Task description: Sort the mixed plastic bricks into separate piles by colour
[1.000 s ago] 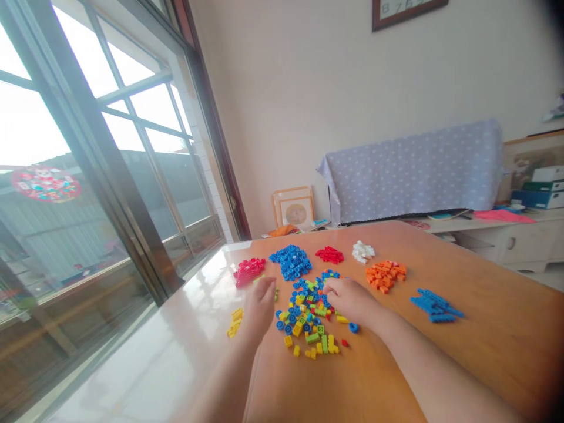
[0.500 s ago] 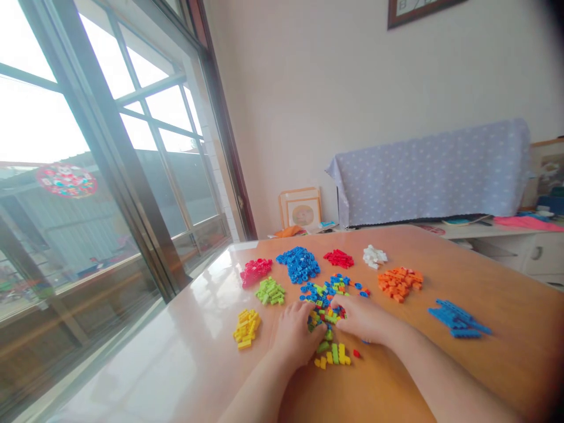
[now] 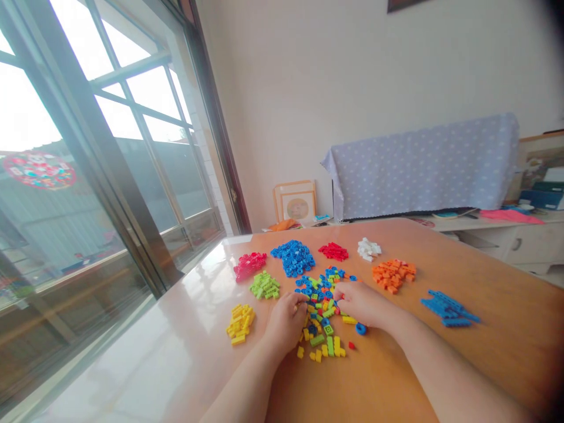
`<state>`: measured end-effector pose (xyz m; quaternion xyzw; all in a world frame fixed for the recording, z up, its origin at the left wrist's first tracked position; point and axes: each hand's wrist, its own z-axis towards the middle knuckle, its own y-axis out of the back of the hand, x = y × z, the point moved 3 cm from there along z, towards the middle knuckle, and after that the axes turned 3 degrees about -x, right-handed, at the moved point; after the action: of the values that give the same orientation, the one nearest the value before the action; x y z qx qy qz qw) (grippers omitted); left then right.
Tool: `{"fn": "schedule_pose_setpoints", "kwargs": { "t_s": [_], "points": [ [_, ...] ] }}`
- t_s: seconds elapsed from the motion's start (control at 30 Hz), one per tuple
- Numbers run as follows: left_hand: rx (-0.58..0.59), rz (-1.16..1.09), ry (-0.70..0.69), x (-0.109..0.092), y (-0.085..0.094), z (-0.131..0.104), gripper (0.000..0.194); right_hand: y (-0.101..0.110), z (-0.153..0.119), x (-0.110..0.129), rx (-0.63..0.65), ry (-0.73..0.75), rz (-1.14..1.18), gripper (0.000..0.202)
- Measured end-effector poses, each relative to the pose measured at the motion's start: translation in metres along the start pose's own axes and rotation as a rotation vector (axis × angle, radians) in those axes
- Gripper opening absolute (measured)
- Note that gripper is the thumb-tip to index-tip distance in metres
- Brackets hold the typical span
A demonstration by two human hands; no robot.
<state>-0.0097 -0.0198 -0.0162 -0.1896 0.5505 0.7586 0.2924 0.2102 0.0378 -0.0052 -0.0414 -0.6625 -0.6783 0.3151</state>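
A mixed pile of small bricks (image 3: 328, 311) in blue, green, yellow and red lies on the brown table (image 3: 374, 376) between my hands. At the pile's left edge is my left hand (image 3: 287, 320), its fingers curled inward; whether it holds a brick is too small to tell. My right hand (image 3: 359, 301) touches the pile's right side, fingers bent together, with anything between the fingertips hidden. A blue round piece (image 3: 361, 329) lies just below my right hand. Nearer the front edge are several yellow and green bricks and a small red one (image 3: 351, 345).
Sorted heaps surround the pile: yellow (image 3: 241, 324), light green (image 3: 265, 285), pink-red (image 3: 250, 266), blue (image 3: 293, 257), red (image 3: 333, 251), white (image 3: 369, 249), orange (image 3: 393, 275) and long blue bricks (image 3: 449, 308). A window stands at left, a cloth-covered object (image 3: 418, 167) behind.
My left hand has drawn back to the left, uncovering more bricks. The right hand has shifted slightly up, showing a yellow brick and the blue round piece. The camera view has shifted a little.
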Motion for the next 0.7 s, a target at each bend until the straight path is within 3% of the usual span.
{"fn": "schedule_pose_setpoints", "kwargs": {
  "t_s": [0.17,0.33,0.5,0.7],
  "points": [
    [-0.013,-0.015,0.046,0.0,0.003,0.002,0.023,0.006,0.0,-0.001,0.002,-0.013,0.007,0.014],
    [-0.042,-0.038,0.082,0.003,0.001,0.003,0.025,-0.001,-0.005,0.011,0.057,0.036,0.02,0.018],
    [-0.044,-0.075,0.035,0.009,-0.006,0.003,0.024,-0.013,-0.008,0.02,0.085,0.093,-0.034,0.023],
    [-0.036,-0.073,-0.018,0.007,-0.007,0.003,0.022,-0.018,-0.008,0.02,0.059,0.102,-0.045,0.013]
  ]
}}
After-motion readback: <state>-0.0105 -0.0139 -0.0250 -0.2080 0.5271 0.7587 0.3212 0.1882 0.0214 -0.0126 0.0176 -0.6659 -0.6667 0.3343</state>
